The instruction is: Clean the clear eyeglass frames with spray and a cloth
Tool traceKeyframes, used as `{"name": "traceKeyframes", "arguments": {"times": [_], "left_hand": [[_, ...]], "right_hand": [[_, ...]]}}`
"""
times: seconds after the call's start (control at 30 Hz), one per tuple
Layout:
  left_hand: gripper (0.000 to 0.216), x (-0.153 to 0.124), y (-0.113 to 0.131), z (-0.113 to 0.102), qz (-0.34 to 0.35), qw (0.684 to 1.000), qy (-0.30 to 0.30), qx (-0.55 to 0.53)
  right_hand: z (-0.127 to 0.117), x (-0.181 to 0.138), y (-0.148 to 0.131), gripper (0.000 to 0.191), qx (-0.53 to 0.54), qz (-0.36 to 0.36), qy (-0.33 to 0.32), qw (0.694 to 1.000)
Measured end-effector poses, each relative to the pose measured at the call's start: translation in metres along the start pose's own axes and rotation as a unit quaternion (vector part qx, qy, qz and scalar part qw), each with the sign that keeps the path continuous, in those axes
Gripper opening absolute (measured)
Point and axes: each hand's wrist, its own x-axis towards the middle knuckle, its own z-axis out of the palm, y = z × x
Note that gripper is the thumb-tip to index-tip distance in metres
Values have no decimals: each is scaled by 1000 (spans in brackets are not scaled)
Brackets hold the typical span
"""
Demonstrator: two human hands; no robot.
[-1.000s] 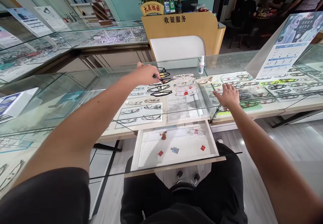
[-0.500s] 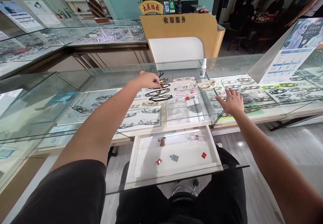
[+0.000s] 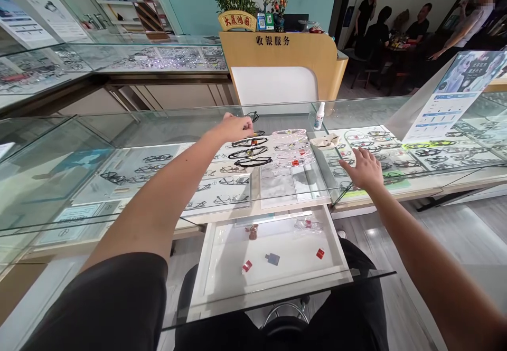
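My left hand [image 3: 236, 128] reaches over the glass counter with its fingers closed at a dark pair of eyeglasses [image 3: 253, 116]; the grip is partly hidden behind the fingers. Just below it, several black eyeglasses [image 3: 249, 153] lie in a column on the glass. Beside them runs a column of pink and clear eyeglasses [image 3: 290, 139], some with red tags. My right hand [image 3: 363, 169] rests on the glass at the right, fingers spread, holding nothing. A beige cloth [image 3: 325, 141] lies a little to its left.
A white spray bottle [image 3: 319, 115] stands behind the cloth. In front of me a drawer [image 3: 273, 282] is pulled out, with small tags and a brown charm [image 3: 252, 231] in it. A folded sign [image 3: 447, 100] stands at the right. People sit and stand at the far right.
The view has tilted up slightly. My left hand has moved a little away from the black column, the dark eyeglasses shifting with it. My right hand stays on the glass.
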Motion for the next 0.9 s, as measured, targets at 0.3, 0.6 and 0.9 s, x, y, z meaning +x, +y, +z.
{"name": "traceKeyframes", "arguments": {"times": [0.3, 0.6, 0.9], "left_hand": [[33, 0, 3, 5, 26, 1000, 4, 15], [43, 6, 7, 11, 46, 999, 1, 28], [29, 22, -9, 18, 19, 1000, 8, 10]], "right_hand": [[2, 0, 1, 93, 0, 0, 10, 1000], [0, -1, 0, 96, -11, 3, 1, 1000], [-1, -1, -1, 93, 3, 0, 8, 1000]]}}
